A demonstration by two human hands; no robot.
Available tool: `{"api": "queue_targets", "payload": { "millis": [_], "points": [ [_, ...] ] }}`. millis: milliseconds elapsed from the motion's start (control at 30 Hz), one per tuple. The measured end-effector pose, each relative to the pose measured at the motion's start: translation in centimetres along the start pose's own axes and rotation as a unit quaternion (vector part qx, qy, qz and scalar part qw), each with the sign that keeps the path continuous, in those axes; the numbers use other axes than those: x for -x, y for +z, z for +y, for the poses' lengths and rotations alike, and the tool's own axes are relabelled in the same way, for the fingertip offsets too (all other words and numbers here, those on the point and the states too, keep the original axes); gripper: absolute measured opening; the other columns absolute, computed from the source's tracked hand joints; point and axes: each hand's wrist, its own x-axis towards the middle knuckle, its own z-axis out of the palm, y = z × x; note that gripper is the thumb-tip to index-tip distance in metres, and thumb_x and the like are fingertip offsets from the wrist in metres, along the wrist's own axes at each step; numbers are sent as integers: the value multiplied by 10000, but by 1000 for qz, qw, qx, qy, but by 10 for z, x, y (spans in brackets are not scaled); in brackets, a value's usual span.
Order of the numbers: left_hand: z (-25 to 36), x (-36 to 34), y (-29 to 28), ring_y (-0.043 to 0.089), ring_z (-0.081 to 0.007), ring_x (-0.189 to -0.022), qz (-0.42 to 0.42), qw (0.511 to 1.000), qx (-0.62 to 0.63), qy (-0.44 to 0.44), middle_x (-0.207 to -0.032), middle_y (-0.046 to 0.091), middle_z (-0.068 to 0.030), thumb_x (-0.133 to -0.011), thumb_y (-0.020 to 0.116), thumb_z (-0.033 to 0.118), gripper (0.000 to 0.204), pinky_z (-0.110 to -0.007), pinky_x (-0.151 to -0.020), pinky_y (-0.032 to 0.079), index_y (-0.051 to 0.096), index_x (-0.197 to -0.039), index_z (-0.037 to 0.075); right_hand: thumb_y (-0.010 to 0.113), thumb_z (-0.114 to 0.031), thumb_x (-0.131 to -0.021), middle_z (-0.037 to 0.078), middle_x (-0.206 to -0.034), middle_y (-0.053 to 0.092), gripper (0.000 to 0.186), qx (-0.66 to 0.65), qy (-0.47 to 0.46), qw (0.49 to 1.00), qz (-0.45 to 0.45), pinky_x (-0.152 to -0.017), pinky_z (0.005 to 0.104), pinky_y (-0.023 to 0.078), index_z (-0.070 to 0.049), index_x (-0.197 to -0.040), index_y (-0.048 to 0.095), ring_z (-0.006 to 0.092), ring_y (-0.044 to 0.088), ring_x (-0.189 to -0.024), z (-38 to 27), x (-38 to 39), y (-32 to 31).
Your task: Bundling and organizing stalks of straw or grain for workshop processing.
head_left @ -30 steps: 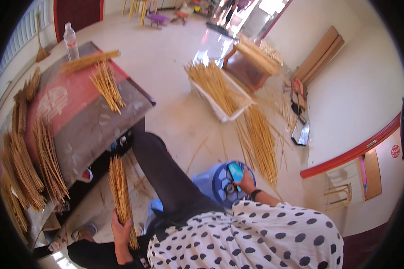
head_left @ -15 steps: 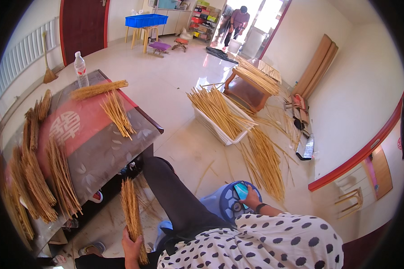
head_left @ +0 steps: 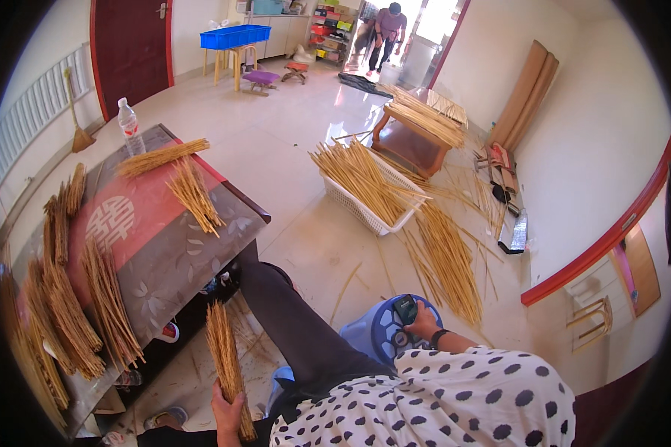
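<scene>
My left hand (head_left: 230,406) grips an upright bundle of straw stalks (head_left: 222,339) beside my outstretched leg (head_left: 287,309). My right hand (head_left: 425,320) is closed on a phone (head_left: 405,308) with a dark screen, over the lid of a blue plastic stool (head_left: 361,328). To the left, straw bundles (head_left: 112,305) lie along a table (head_left: 153,279) with a red middle strip, two smaller bundles near its far end beside a plastic bottle (head_left: 130,127).
A white basket of long stalks (head_left: 358,186) stands ahead, with loose stalks (head_left: 443,253) spilling across the floor. Behind it is a wooden table (head_left: 406,145) piled with stalks. A person (head_left: 390,30) bends in the far doorway; a blue tray (head_left: 235,36) rests on stools.
The view has tilted and steadied, bringing the far doorway and person into fuller sight. The phone screen has turned from bright cyan to dark. Both hands keep their holds.
</scene>
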Motion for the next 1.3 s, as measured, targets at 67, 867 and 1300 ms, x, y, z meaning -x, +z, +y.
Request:
{"api": "queue_targets", "payload": {
  "millis": [67,867,1300],
  "points": [
    [0,0,0,614,-267,-1014,-1,1000,0,3,-1101,616,-200,-705,675,86,674,-353,-911,459,410,-1309,-53,855,-356,-573,249,-1104,560,1034,0,4,1000,0,-900,418,470,-45,-1373,278,384,575,-1035,0,-1,1],
    [-18,4,-1,601,-280,-1021,-14,999,0,-33,-1100,607,-193,-702,665,77,663,-354,-906,454,421,-1308,-39,856,-315,-592,249,-1080,586,1031,-28,5,999,32,-879,450,482,-38,-1396,274,402,576,-1025,11,17,9],
    [9,-5,7,586,-187,-852,-36,999,-5,-26,-1014,574,-124,-793,610,114,553,-309,-778,481,425,-1294,-29,850,-290,-609,236,-1126,581,943,-52,5,996,66,-897,428,471,-36,-1355,330,392,555,-1075,10,7,6]
  ]
}}
